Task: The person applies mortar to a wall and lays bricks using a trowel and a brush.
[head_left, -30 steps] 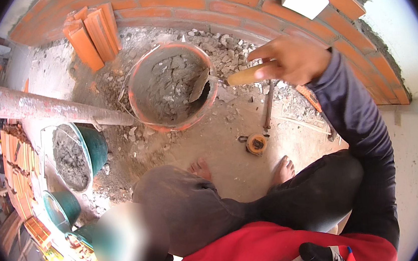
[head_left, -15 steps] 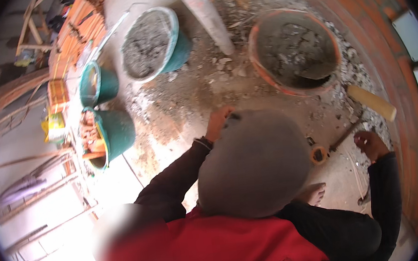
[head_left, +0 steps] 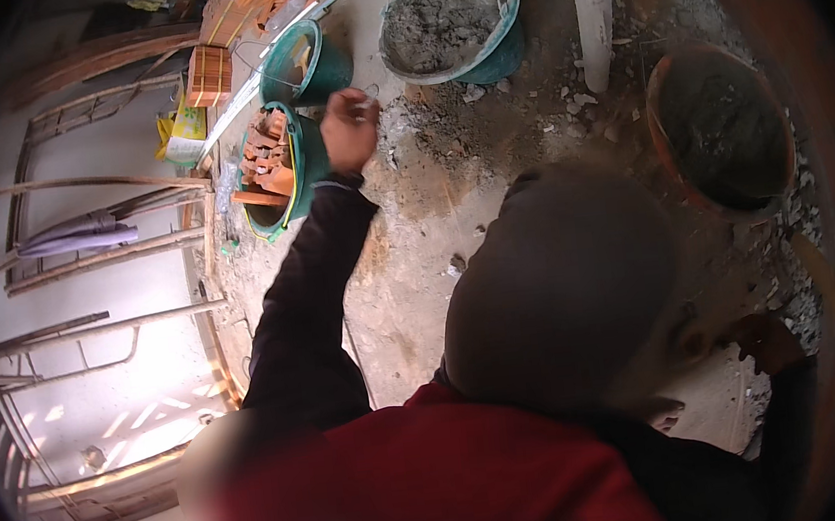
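My left hand (head_left: 350, 131) is raised at the upper left with fingers curled, beside a green bucket (head_left: 307, 176) of broken brick pieces (head_left: 267, 154). Motion softens it, and what it holds, if anything, is not clear. My right hand (head_left: 765, 343) hangs in shadow at the lower right with bent fingers apart. It is near a dim orange ring-shaped object (head_left: 692, 343); no held thing shows. A rounded grey shape (head_left: 556, 287) between my arms covers the middle of the floor.
A large green tub (head_left: 507, 46) of grey mortar stands at the top, with a smaller green bucket (head_left: 329, 68) left of it. An orange-rimmed mortar tub (head_left: 660, 122) sits at right, near a pale pole (head_left: 593, 23) and a wooden handle (head_left: 827, 281). Rubble (head_left: 578, 102) litters the floor.
My left hand has moved up and left toward the buckets. The view has swung left, so the tubs appear farther right. My right hand's fingers now hang lower and look darker.
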Demonstrator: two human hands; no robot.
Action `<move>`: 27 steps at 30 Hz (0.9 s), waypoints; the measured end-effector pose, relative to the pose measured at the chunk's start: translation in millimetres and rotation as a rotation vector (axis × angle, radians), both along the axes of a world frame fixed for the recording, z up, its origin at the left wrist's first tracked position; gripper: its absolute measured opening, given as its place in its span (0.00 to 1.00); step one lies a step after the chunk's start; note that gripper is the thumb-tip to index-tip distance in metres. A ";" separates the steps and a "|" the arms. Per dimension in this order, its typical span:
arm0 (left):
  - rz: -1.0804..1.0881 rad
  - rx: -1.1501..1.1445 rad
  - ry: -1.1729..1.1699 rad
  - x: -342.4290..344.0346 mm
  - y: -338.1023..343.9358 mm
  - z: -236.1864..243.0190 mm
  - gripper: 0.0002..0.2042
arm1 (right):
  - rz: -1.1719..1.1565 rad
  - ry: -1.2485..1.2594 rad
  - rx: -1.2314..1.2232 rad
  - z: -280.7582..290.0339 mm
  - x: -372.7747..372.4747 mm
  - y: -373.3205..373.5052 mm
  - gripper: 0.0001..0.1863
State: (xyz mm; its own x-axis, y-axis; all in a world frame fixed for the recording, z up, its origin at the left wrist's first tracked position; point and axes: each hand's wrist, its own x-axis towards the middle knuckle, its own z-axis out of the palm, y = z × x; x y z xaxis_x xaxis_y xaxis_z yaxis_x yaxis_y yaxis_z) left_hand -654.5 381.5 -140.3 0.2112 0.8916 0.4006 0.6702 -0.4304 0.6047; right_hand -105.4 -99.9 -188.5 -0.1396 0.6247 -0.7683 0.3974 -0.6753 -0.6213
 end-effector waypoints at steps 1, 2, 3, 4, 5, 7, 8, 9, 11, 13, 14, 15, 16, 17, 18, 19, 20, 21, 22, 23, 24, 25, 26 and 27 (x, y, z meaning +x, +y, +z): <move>0.067 -0.106 -0.147 -41.5 46.7 -2.3 0.13 | 0.029 -0.087 -0.122 4.5 -3.8 8.9 0.15; 0.269 -0.144 0.003 -48.6 79.7 2.1 0.16 | 0.006 -0.142 -0.158 0.7 0.8 4.5 0.14; 0.335 -0.161 0.077 -106.9 131.2 7.3 0.21 | 0.016 -0.156 -0.165 -19.6 9.0 3.2 0.14; 0.402 -0.215 0.226 -128.2 173.2 10.9 0.22 | -0.014 -0.202 -0.164 -34.4 19.2 -4.2 0.14; 0.430 -0.178 0.453 -77.9 197.5 -8.8 0.23 | -0.104 -0.305 -0.202 -36.8 30.8 -35.1 0.14; 0.341 -0.122 0.572 -87.5 265.3 -26.2 0.22 | -0.215 -0.378 -0.254 -47.9 40.0 -65.2 0.13; 0.187 -0.022 0.737 -175.6 313.5 12.2 0.21 | -0.218 -0.340 -0.223 -81.8 46.3 -57.3 0.13; 0.098 -0.023 0.907 -180.0 344.1 1.3 0.16 | -0.265 -0.372 -0.262 -79.9 47.3 -74.6 0.13; -0.152 0.068 1.339 -205.9 395.0 -7.7 0.13 | -0.336 -0.443 -0.312 -63.8 50.8 -97.7 0.13; -0.073 -0.183 1.308 -172.9 409.7 -58.1 0.13 | -0.401 -0.504 -0.425 -13.9 35.6 -115.6 0.13; -0.009 -0.242 1.312 -176.6 408.8 -58.5 0.13 | -0.422 -0.528 -0.441 -2.8 35.1 -113.8 0.13; 0.032 -0.282 1.315 -163.5 412.8 -60.0 0.13 | -0.445 -0.540 -0.458 9.3 29.3 -117.8 0.13; 0.072 -0.315 1.328 -154.4 414.3 -58.6 0.14 | -0.468 -0.546 -0.456 19.4 23.3 -119.0 0.13; 0.105 -0.334 1.323 -151.8 414.5 -52.7 0.14 | -0.482 -0.546 -0.450 25.5 17.0 -118.9 0.12; 0.131 -0.351 1.331 -151.0 414.8 -44.4 0.14 | -0.535 -0.513 -0.420 26.5 7.8 -116.6 0.12; 0.161 -0.369 1.325 -152.7 416.1 -34.4 0.14 | -0.608 -0.477 -0.369 25.7 -1.8 -109.6 0.13; 0.188 -0.372 1.326 -153.1 417.9 -23.2 0.14 | -0.708 -0.414 -0.304 20.1 -10.5 -102.1 0.12; 0.208 -0.383 1.324 -155.0 417.7 -15.5 0.15 | -0.802 -0.348 -0.242 15.9 -18.3 -93.4 0.12; 0.229 -0.398 1.325 -154.8 416.8 -15.1 0.15 | -0.780 -0.370 -0.304 25.5 -25.3 -76.8 0.12; 0.242 -0.414 1.313 -156.4 414.6 -14.1 0.15 | -0.750 -0.394 -0.361 39.6 -31.7 -53.5 0.11; 0.258 -0.429 1.294 -159.4 412.8 -10.5 0.15 | -0.716 -0.419 -0.406 48.5 -35.2 -41.5 0.11; 0.274 -0.443 1.278 -161.7 410.3 -8.5 0.15 | -0.680 -0.444 -0.323 47.3 -39.3 -44.5 0.11; 0.287 -0.459 1.256 -163.4 408.1 -6.4 0.16 | -0.640 -0.471 -0.235 41.7 -41.8 -45.5 0.11; 0.305 -0.473 1.238 -166.1 404.6 -3.5 0.16 | -0.598 -0.498 -0.148 39.2 -42.4 -47.8 0.11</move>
